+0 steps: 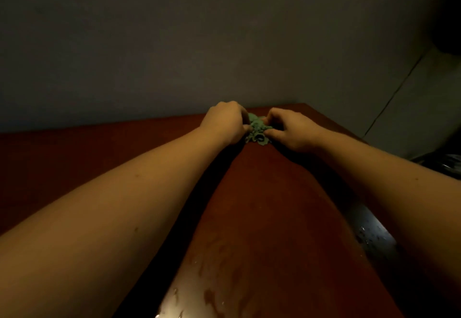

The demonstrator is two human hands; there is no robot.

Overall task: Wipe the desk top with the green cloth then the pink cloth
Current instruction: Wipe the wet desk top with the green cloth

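Green cloth (257,129) bunched at far edge of reddish-brown counter (262,218), near grey wall (174,43). Left hand (225,123) and right hand (291,129) flank it, fingers curled, pinching cloth. Wet streaks (214,295) on near counter. Both forearms cover much of the surface.

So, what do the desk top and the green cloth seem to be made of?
Desk top: probably wood or wood-look laminate, reddish brown, glossy; light glints off it near the camera, where wet streaks show. Green cloth: soft matte fabric, kind unclear; it bunches into folds between the left hand and right hand.
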